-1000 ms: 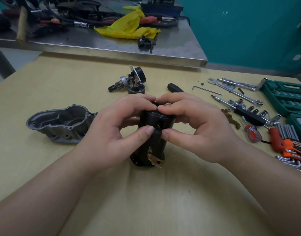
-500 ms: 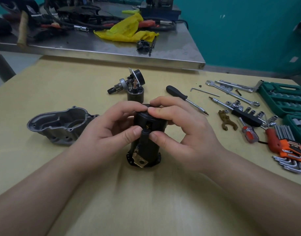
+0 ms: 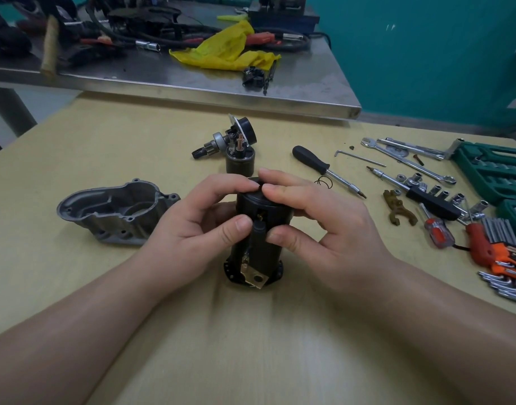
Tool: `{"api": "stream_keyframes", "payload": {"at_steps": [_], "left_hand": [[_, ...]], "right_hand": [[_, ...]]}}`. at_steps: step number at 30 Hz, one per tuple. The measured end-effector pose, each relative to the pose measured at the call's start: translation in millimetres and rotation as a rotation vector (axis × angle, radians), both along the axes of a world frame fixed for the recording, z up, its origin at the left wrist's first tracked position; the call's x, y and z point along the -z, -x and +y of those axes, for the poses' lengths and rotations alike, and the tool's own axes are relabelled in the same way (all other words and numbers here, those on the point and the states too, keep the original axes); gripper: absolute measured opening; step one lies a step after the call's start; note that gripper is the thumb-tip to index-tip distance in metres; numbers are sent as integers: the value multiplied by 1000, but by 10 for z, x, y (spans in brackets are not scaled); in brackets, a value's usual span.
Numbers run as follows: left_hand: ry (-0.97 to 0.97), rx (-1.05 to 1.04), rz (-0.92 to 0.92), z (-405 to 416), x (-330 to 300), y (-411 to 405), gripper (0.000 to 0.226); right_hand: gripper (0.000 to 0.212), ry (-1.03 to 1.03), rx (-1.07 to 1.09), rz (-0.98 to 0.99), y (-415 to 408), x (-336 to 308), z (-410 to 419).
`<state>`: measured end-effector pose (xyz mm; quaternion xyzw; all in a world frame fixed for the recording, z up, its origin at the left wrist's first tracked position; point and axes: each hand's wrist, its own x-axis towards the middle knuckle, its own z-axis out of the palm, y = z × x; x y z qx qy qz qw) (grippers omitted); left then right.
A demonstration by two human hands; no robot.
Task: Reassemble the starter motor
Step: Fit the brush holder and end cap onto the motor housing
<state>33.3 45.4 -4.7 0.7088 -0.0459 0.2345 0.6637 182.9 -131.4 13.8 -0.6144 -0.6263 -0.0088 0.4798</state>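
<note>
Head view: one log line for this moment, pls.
step: seating end cap | left hand: grips motor body | right hand: grips motor body, fingertips on cap | body: upright on table | gear housing: untouched

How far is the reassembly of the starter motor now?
Early stage. Both hands, left hand and right hand, hold the upright black motor body, pressing its top cap. Still separate: the grey housing, the solenoid with pinion and the brown fork.

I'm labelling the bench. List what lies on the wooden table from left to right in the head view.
Grey housing → left hand → black motor body → right hand → black-handled screwdriver → brown fork → red screwdriver → hex keys.
</note>
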Motion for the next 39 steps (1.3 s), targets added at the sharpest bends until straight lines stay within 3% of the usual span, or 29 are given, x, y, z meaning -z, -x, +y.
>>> {"api": "stream_keyframes", "payload": {"at_steps": [5,17,26,29,31,36,39], "left_hand": [[-42,27,5,-36,54,-2,37],[-163,-7,-28,-40,137,-22,36],[-23,41,50,-36,114,-5,41],[21,94,81,9,107,18,75],[-97,11,53,16,122,29,88],[-196,-309,-122,-12,83,105,32],[-233,-369,-120,-10,49,115,20]], "right_hand": [[54,99,-29,-110,-84,61,-75],[51,-18,32,-110,-12,123,-52],[52,-57,95,-127,44,101,-18],[54,-40,139,-137,60,103,-14],[55,-16,191,-141,84,98,5],[51,53,94,-98,105,9,-3],[43,147,33,-28,90,-134,-55]]}}
